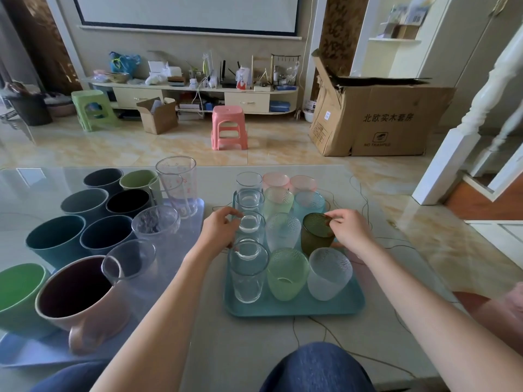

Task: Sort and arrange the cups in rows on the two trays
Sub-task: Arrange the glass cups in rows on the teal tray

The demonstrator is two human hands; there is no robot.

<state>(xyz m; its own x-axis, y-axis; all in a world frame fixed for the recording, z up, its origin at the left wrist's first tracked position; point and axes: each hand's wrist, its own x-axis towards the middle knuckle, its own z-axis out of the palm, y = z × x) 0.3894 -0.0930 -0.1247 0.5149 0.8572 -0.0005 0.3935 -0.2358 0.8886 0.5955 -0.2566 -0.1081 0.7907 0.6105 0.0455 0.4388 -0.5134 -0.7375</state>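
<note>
A teal tray [294, 308] on the right holds three rows of glass cups: clear tumblers in the left row, textured pale and coloured ones in the middle and right rows. My left hand [219, 229] grips a clear tumbler [252, 223] in the left row. My right hand [349, 229] pinches the rim of a dark green textured cup [315, 234] in the right row. A pale blue tray [169, 278] on the left carries dark mugs, a pink mug [82, 304], a green cup [17, 295] and several clear glasses, including a tall one [178, 190].
Thin cables [319, 326] trail over the glass table around the teal tray. The table's far edge runs just behind both trays. Beyond it stand a pink stool [228, 127], a green stool [90, 108] and a large cardboard box [376, 117]. My knees are under the near edge.
</note>
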